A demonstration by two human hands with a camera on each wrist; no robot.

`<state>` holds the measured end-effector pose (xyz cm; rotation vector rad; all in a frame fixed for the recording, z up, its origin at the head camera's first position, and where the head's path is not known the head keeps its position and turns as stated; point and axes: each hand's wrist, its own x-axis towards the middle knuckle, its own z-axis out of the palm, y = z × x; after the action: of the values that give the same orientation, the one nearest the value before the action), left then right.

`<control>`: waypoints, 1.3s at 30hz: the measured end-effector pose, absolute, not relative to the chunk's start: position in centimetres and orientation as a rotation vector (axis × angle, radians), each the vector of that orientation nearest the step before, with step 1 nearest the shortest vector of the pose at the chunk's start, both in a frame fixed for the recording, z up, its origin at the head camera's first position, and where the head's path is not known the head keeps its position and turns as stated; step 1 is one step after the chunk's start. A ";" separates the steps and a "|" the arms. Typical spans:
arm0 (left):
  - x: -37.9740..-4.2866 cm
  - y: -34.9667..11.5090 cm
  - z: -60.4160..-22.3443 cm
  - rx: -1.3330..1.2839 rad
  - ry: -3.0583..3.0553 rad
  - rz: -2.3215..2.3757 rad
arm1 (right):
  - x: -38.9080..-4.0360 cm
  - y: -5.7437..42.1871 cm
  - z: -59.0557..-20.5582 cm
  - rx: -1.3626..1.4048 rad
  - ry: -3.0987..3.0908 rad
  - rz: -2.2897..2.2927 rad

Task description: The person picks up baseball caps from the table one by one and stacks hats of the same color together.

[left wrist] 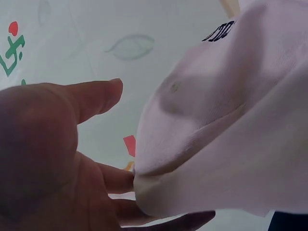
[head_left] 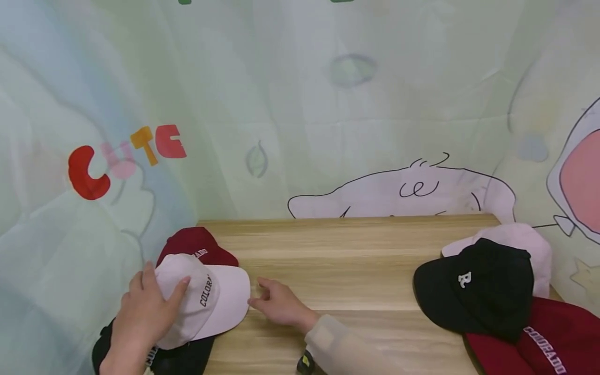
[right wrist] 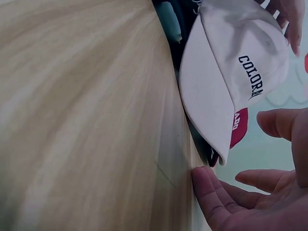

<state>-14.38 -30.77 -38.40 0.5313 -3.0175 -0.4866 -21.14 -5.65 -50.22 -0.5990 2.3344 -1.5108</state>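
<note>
While looking at the left end of the wood-grain tabletop (head_left: 328,265), see a white baseball cap (head_left: 201,299) with dark lettering on the front and the brim toward the right. Lying partly over a lower black cap (head_left: 189,359) on the near side and overlapping a far maroon cap (head_left: 189,242). Note the left hand (head_left: 142,307) at the left side of the white crown, with thumb and fingers spread, and with some fingers against the rear edge. Cannot tell the hold of the fingertips hidden behind the cloth. Find the right hand (head_left: 283,304) at the brim's right edge, with thumb and fingers parted in the right wrist view; cannot tell touching from just beside. Around that arm, a pale sleeve (head_left: 347,344) and a dark wristband (head_left: 305,363). At the right end, a black R cap (head_left: 487,291) over a near maroon cap (head_left: 567,333) and partly in front of a pale pink cap (head_left: 529,247). Beyond, a printed backdrop (head_left: 281,78) with coloured letters at left.
</note>
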 end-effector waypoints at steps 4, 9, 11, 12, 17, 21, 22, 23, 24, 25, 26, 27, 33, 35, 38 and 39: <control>-14.4 -31.2 -38.3 0.531 -3.038 -0.474 | -21.2 -6.1 -50.5 -0.621 2.346 -1.483; -14.4 -31.1 -37.7 0.515 -3.040 -0.461 | -20.8 -6.4 -50.6 -0.634 2.286 -1.499; -14.4 -31.0 -37.5 0.505 -3.039 -0.470 | -20.7 -6.5 -50.6 -0.648 2.263 -1.508; -14.5 -30.9 -37.4 0.501 -3.039 -0.476 | -20.6 -6.5 -50.6 -0.655 2.252 -1.512; -14.6 -30.4 -37.2 0.479 -3.035 -0.481 | -20.5 -6.5 -50.6 -0.666 2.192 -1.540; -14.5 -30.1 -37.2 0.427 -2.983 -0.470 | -20.6 -6.5 -50.5 -0.652 2.165 -1.569; -14.4 -30.0 -37.2 0.407 -2.961 -0.469 | -20.7 -6.4 -50.3 -0.649 2.166 -1.575; -14.4 -29.9 -37.2 0.384 -2.936 -0.469 | -20.7 -6.3 -50.2 -0.642 2.168 -1.579; -14.3 -29.8 -37.2 0.360 -2.909 -0.469 | -20.8 -6.3 -50.0 -0.640 2.176 -1.581; -14.3 -29.7 -37.1 0.340 -2.885 -0.469 | -20.9 -6.2 -49.8 -0.636 2.183 -1.582; -14.3 -29.5 -37.0 0.322 -2.862 -0.471 | -21.0 -6.2 -49.7 -0.636 2.189 -1.586; -14.3 -29.3 -36.9 0.306 -2.841 -0.473 | -21.0 -6.1 -49.5 -0.634 2.192 -1.590; -14.5 -27.9 -36.2 0.243 -2.757 -0.526 | -21.2 -5.6 -48.9 -0.619 2.233 -1.610; -14.5 -27.5 -36.1 0.241 -2.739 -0.564 | -21.2 -5.5 -48.8 -0.611 2.238 -1.623; -14.4 -26.9 -36.0 0.243 -2.707 -0.619 | -21.0 -5.2 -48.7 -0.598 2.241 -1.634; -14.3 -26.8 -36.0 0.237 -2.689 -0.633 | -21.0 -5.2 -48.7 -0.592 2.238 -1.634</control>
<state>-14.34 -26.77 -35.98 0.2369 -2.6886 -0.6327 -20.97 -5.15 -48.72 -0.5922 2.2380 -1.6345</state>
